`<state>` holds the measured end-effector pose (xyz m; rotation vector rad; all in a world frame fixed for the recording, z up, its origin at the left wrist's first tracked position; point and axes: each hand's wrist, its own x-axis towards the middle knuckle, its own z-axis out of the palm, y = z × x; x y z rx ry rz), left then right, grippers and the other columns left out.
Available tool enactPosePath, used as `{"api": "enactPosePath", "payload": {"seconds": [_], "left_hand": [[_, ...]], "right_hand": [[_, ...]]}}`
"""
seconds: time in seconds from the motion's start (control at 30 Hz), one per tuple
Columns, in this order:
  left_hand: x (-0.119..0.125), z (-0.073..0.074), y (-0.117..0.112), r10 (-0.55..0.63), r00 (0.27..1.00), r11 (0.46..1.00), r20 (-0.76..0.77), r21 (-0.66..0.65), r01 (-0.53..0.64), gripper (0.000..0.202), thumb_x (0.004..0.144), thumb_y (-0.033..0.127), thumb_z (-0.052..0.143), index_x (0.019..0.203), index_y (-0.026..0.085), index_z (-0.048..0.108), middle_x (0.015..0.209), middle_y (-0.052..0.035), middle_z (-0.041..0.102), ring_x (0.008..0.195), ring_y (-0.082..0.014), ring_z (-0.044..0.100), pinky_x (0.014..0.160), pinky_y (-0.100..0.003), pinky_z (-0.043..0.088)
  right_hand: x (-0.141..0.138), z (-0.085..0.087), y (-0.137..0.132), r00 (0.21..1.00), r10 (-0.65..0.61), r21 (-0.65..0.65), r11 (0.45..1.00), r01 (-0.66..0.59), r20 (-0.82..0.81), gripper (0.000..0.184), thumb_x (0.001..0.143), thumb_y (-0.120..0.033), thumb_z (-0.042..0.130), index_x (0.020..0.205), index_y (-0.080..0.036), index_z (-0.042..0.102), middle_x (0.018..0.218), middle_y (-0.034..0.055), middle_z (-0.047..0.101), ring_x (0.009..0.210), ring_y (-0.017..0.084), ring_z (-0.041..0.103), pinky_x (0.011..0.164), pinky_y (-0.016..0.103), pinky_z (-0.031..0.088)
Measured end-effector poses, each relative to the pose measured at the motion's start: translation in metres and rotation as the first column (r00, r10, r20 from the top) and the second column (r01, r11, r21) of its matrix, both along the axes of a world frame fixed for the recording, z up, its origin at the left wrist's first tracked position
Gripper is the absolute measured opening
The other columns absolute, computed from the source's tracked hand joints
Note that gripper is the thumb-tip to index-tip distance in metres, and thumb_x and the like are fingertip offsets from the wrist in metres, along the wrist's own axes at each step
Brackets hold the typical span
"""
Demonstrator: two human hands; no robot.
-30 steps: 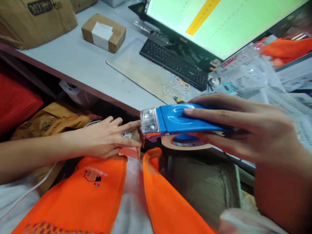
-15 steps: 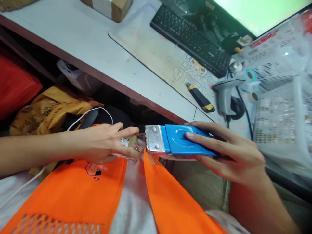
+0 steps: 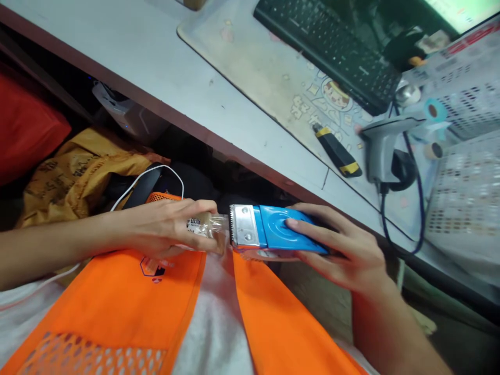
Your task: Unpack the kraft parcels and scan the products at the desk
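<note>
Small brown package (image 3: 201, 222) being gripped in left hand (image 3: 156, 225), partly curled round it, in front of orange vest (image 3: 125, 302). Blue tape dispenser (image 3: 281, 229) being clasped by half-closed right hand (image 3: 347, 245); its metal edge (image 3: 246, 226) (toothed, package-facing) being held just beside package. Black-and-yellow cutter (image 3: 338, 151) and grey scanner (image 3: 378, 151) being supported by desk (image 3: 117, 62).

A white-topped desk (image 3: 128, 52) with a reddish-brown edge is slanting down across the background from left to right. A cartoon-printed desk mat (image 3: 242, 60) is lying on it beside a black keyboard (image 3: 324, 47). A monitor (image 3: 464, 15) is glowing pale green at upper right, near white perforated baskets (image 3: 469, 96). Dark shadow is filling the space beneath the desk.
</note>
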<state>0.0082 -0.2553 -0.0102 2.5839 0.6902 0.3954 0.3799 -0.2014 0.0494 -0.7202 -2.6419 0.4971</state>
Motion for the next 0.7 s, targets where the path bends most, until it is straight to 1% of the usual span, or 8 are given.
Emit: {"api": "enactPosePath", "payload": {"seconds": [0.13, 0.2, 0.3, 0.37, 0.43, 0.53, 0.63, 0.7], "left_hand": [[-0.006, -0.005, -0.001, 0.019, 0.997, 1.0, 0.073, -0.01, -0.019, 0.067, 0.089, 0.01, 0.066, 0.143, 0.048, 0.054, 0.152, -0.0069, 0.039, 0.111, -0.0199, 0.062, 0.096, -0.035, 0.059], [-0.009, -0.009, -0.001, 0.016, 0.994, 1.0, 0.112, -0.024, -0.014, 0.067, 0.088, 0.01, 0.067, 0.143, 0.046, 0.054, 0.153, -0.0072, 0.039, 0.114, -0.0195, 0.063, 0.095, -0.033, 0.06], [-0.012, -0.016, -0.002, 0.031, 0.988, 0.998, 0.154, -0.064, -0.021, 0.065, 0.088, 0.012, 0.067, 0.146, 0.036, 0.048, 0.152, -0.0118, 0.041, 0.116, -0.0206, 0.064, 0.094, -0.033, 0.061], [-0.013, -0.019, -0.001, 0.059, 0.984, 0.994, 0.166, -0.1, -0.043, 0.066, 0.089, 0.015, 0.067, 0.149, 0.029, 0.043, 0.15, -0.0157, 0.043, 0.117, -0.0226, 0.064, 0.094, -0.034, 0.061], [-0.013, -0.017, 0.0, 0.081, 0.983, 0.99, 0.162, -0.131, -0.06, 0.065, 0.09, 0.02, 0.068, 0.15, 0.025, 0.042, 0.147, -0.0176, 0.046, 0.117, -0.0241, 0.065, 0.094, -0.034, 0.061], [-0.011, -0.011, 0.002, 0.099, 0.985, 0.984, 0.143, -0.163, -0.076, 0.056, 0.091, 0.025, 0.07, 0.142, 0.023, 0.049, 0.143, -0.0169, 0.049, 0.109, -0.0227, 0.068, 0.09, -0.032, 0.06], [-0.006, -0.008, 0.002, 0.113, 0.985, 0.976, 0.128, -0.2, -0.086, 0.047, 0.091, 0.026, 0.07, 0.136, 0.023, 0.053, 0.141, -0.0158, 0.05, 0.102, -0.0199, 0.069, 0.086, -0.03, 0.06], [-0.003, -0.007, 0.003, 0.131, 0.985, 0.972, 0.113, -0.212, -0.105, 0.045, 0.091, 0.026, 0.07, 0.133, 0.022, 0.055, 0.142, -0.0151, 0.052, 0.103, -0.0202, 0.069, 0.087, -0.031, 0.06]], "right_hand": [[-0.002, -0.026, -0.008, 0.997, -0.011, 0.009, 1.0, 0.011, -0.071, 0.048, 0.093, -0.023, 0.07, 0.141, -0.026, 0.066, 0.134, 0.0144, 0.065, 0.109, 0.027, 0.072, 0.086, 0.037, 0.064], [-0.004, -0.039, -0.012, 0.996, -0.017, 0.02, 1.0, 0.019, -0.088, 0.05, 0.091, -0.022, 0.07, 0.141, -0.027, 0.065, 0.133, 0.0148, 0.065, 0.109, 0.028, 0.072, 0.085, 0.038, 0.064], [-0.006, -0.057, -0.017, 0.995, -0.002, 0.029, 1.0, 0.005, -0.102, 0.054, 0.09, -0.02, 0.071, 0.143, -0.026, 0.062, 0.134, 0.0165, 0.063, 0.112, 0.029, 0.07, 0.086, 0.04, 0.064], [-0.01, -0.066, -0.019, 0.994, 0.017, 0.017, 1.0, -0.015, -0.109, 0.056, 0.09, -0.019, 0.07, 0.145, -0.026, 0.058, 0.132, 0.0174, 0.062, 0.113, 0.029, 0.069, 0.084, 0.04, 0.064], [-0.013, -0.073, -0.02, 0.993, 0.025, -0.005, 1.0, -0.025, -0.116, 0.056, 0.091, -0.018, 0.069, 0.145, -0.026, 0.056, 0.13, 0.0173, 0.061, 0.112, 0.028, 0.069, 0.081, 0.039, 0.063], [-0.021, -0.081, -0.021, 0.991, 0.007, -0.069, 0.997, -0.016, -0.131, 0.056, 0.09, -0.018, 0.068, 0.143, -0.026, 0.055, 0.13, 0.0163, 0.06, 0.112, 0.028, 0.068, 0.083, 0.04, 0.063], [-0.03, -0.088, -0.02, 0.988, -0.016, -0.145, 0.989, -0.006, -0.152, 0.054, 0.089, -0.023, 0.071, 0.14, -0.024, 0.053, 0.13, 0.0168, 0.058, 0.111, 0.028, 0.067, 0.083, 0.041, 0.063], [-0.034, -0.089, -0.018, 0.992, -0.007, -0.145, 0.989, -0.011, -0.122, 0.054, 0.091, -0.028, 0.071, 0.141, -0.024, 0.052, 0.132, 0.0177, 0.057, 0.112, 0.029, 0.067, 0.084, 0.042, 0.063]]}}
